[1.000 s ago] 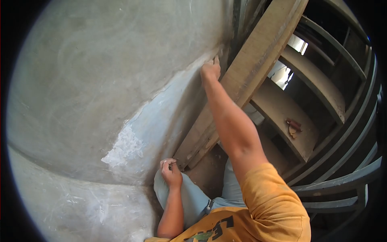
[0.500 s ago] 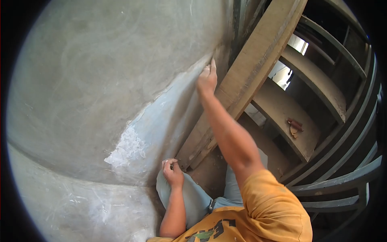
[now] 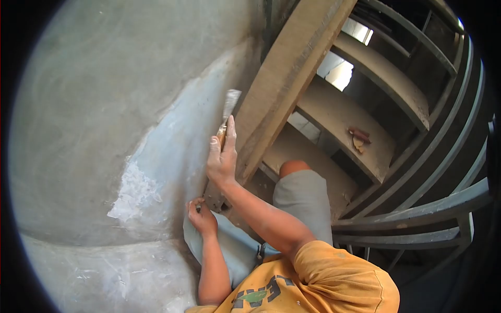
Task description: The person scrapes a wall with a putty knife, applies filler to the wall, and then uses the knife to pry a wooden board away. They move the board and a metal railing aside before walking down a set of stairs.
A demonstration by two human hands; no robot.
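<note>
My right hand [image 3: 222, 160] holds a putty knife [image 3: 229, 107] by its handle, the blade pointing up and away from me. The tool is in front of a pale bluish patch [image 3: 177, 125] on the grey wall [image 3: 99, 94], beside the wooden stair beam [image 3: 282, 78]. Rough white filler [image 3: 134, 193] covers the patch's lower left end. My left hand [image 3: 202, 216] is curled near my knee, close to the wall and the beam's lower end; what its fingers hold, if anything, is too small to name.
Wooden stair treads [image 3: 349, 120] rise on the right, with a small reddish-brown object [image 3: 359, 138] lying on one. Curved metal railings [image 3: 412, 237] run along the right side. A pale, smeared surface [image 3: 104, 271] lies at the lower left.
My right hand has come down and back from the top of the patch, and the putty knife now shows clearly. The view has shifted, and my right knee now shows.
</note>
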